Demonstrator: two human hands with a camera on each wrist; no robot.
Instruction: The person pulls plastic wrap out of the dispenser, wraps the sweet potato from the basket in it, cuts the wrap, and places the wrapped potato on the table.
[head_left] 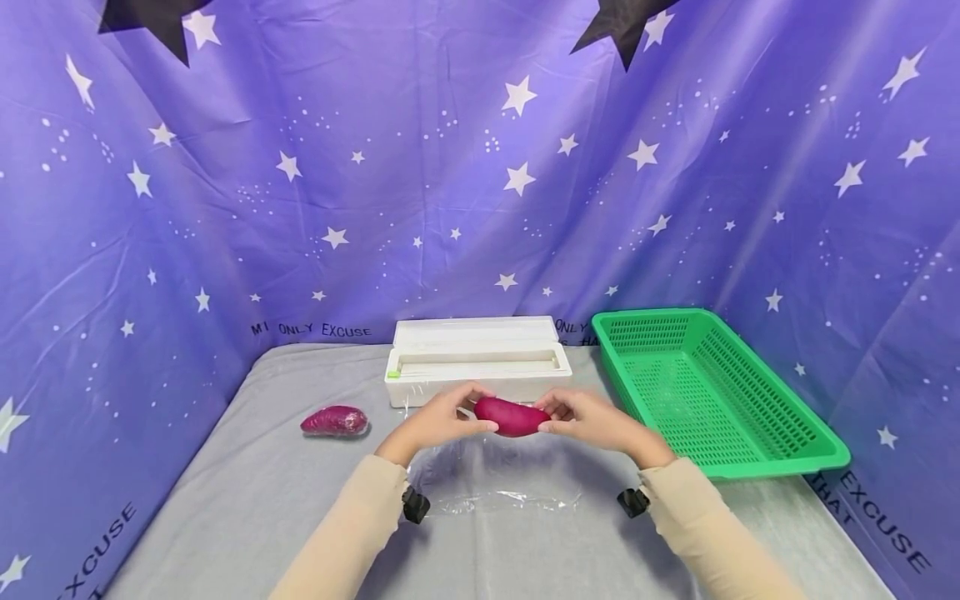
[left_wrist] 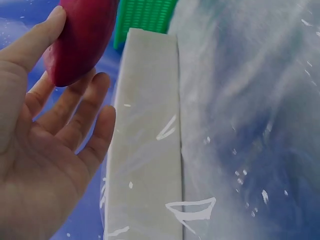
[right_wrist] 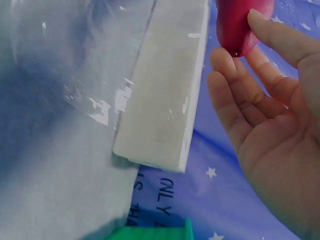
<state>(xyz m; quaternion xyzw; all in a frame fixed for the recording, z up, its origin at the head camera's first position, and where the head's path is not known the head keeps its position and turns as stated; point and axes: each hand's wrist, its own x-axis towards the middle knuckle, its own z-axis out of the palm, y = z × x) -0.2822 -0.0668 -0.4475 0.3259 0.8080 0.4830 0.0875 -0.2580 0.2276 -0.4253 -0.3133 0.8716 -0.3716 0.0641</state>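
Sweet potato (head_left: 512, 417) held up by both ends

With the sweet potato as the dial's centre and 12 o'clock on the far side, a blue-purple curtain (head_left: 420, 208) printed with white stars hangs from 9 round through 12 to 3. Below it spreads the grey-covered desk (head_left: 225, 500). At 3 o'clock, well apart, sits a green slotted basket (head_left: 765, 392). A long white box (head_left: 517, 385) stands just beyond at 12, its lid raised on the far side. Clear film (head_left: 510, 502) runs over the box's front and out across the desk towards 6, glinting along its near edge.

The left grip (head_left: 442, 417) is at 9 o'clock and the right grip (head_left: 588, 417) at 3. Each is clamped on an end of the sweet potato, thumb on one side and fingertips opposite. The sweet potato lies between them, off the desk. Its long axis runs about 9 to 3, the 3 o'clock end sitting slightly lower in the head view. That end narrows to a small dark tip, seen in the right wrist view.

At 9 o'clock, beyond the left grip, a shiny wrapped root (head_left: 335, 421) rests on the desk, also lengthwise about 9 to 3.
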